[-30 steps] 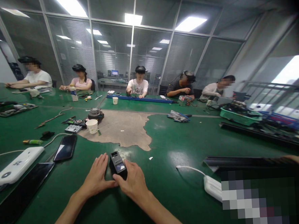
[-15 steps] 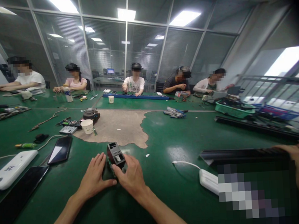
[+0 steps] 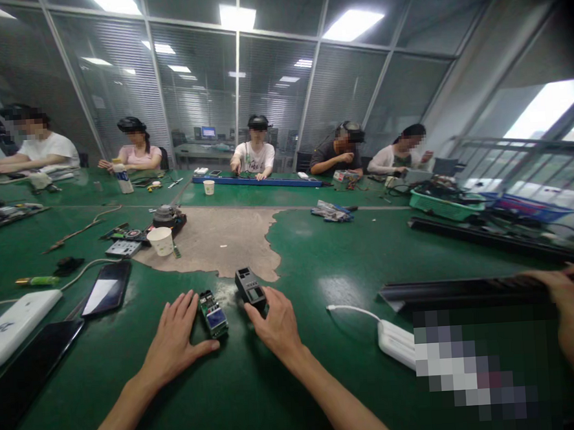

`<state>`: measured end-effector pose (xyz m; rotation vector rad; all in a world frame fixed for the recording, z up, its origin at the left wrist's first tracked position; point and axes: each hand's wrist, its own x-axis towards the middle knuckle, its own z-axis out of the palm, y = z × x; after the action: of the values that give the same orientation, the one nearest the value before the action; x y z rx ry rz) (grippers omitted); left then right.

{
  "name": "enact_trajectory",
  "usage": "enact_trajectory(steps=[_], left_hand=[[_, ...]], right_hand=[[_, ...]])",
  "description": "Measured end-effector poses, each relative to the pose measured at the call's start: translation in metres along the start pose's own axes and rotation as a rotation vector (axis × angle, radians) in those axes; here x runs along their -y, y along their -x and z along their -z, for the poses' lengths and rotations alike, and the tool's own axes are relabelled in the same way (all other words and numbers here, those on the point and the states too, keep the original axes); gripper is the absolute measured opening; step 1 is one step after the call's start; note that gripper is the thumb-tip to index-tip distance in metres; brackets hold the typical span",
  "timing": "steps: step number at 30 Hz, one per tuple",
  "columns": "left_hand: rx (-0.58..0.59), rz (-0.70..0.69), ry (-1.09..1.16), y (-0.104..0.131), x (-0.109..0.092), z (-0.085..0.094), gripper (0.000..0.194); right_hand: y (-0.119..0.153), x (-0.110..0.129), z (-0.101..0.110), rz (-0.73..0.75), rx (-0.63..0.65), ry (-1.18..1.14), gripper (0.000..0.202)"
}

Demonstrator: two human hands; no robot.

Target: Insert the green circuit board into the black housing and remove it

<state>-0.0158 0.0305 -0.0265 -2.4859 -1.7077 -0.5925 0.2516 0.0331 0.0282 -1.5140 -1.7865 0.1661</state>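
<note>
My right hand point(image 3: 278, 322) grips a small black plastic casing point(image 3: 248, 286) with openings in its face, thumb on one side and fingers on the other. To its left, a green circuit board point(image 3: 214, 315) with a blue display and small components rests on the table. My left hand point(image 3: 177, 335) lies spread beside this board, its thumb near the board's lower end. Whether that hand touches the board, I cannot tell. A gap separates the casing from the board.
Phones point(image 3: 107, 287) and a white power bank point(image 3: 19, 325) lie at left. Beyond stand a paper cup point(image 3: 161, 242) and electronic parts. On the right are a white charger point(image 3: 395, 344), a black strip point(image 3: 432, 292) and a co-worker's hand point(image 3: 558, 289). Several people sit across the green table point(image 3: 348, 256).
The black casing has moved right in my right hand, away from the circuit board. The board, mostly hidden before, now shows its display beside my left hand.
</note>
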Motion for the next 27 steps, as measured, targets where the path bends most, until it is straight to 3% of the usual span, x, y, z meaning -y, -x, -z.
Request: enact_trajectory(steps=[10, 15, 18, 22, 27], left_hand=[[0.048, 0.035, -0.033, -0.003, -0.007, 0.004, 0.101], [0.026, 0.034, -0.047, -0.002, -0.006, 0.002, 0.101], [0.023, 0.035, -0.058, -0.001, -0.006, 0.003, 0.103], [0.040, 0.018, -0.064, 0.000, -0.007, 0.005, 0.094], [0.025, 0.028, -0.058, 0.000, -0.008, 0.009, 0.095]], right_hand=[[0.015, -0.015, -0.011, -0.020, 0.069, 0.092, 0.048], [0.019, -0.013, -0.013, -0.005, 0.048, 0.072, 0.066], [0.018, -0.010, -0.012, -0.003, 0.027, 0.071, 0.061], [0.010, 0.001, -0.008, 0.005, 0.012, 0.035, 0.045], [-0.001, 0.035, -0.005, 0.073, 0.013, -0.107, 0.041]])
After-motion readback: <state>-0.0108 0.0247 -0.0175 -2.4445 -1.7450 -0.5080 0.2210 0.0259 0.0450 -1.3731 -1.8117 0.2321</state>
